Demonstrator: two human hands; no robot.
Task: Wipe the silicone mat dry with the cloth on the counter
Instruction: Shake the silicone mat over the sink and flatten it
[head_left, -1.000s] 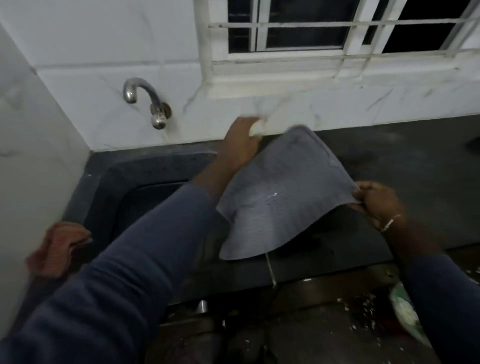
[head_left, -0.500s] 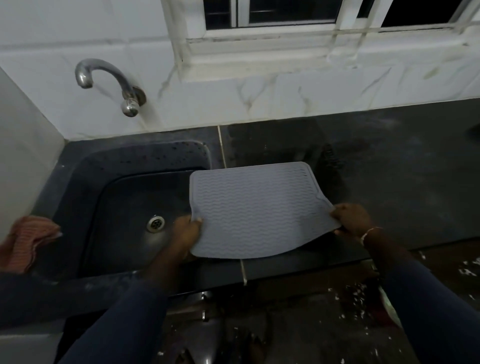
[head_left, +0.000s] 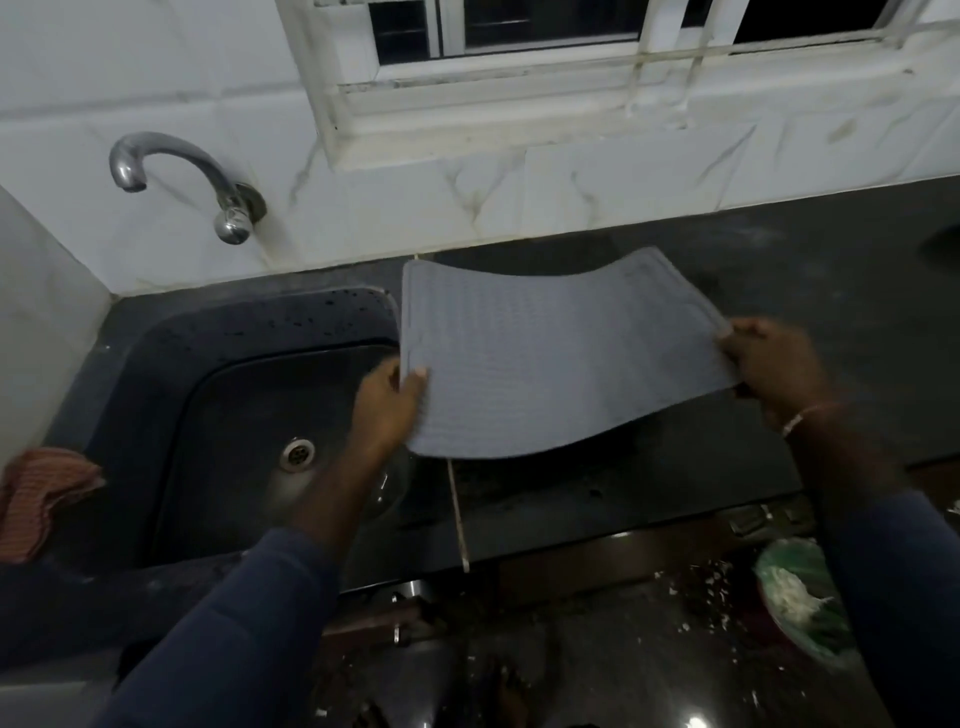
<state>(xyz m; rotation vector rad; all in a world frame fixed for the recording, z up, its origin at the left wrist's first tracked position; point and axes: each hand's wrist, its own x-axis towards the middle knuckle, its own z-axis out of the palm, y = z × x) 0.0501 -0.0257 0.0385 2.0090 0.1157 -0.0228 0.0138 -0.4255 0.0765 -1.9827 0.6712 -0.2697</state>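
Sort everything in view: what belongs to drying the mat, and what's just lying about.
For the job: silicone mat, held at its edges by the left hand and right hand; reddish cloth left of the sink; counter.
Just lying about: tap; window; green-and-white bundle, lower right.

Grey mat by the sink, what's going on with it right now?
A person holds the silicone mat by its side edges, the left hand gripping the left edge and the right hand the right. It sags in the middle above the dark counter, just right of the sink. The reddish cloth lies untouched at the sink's left, so wiping has not begun.
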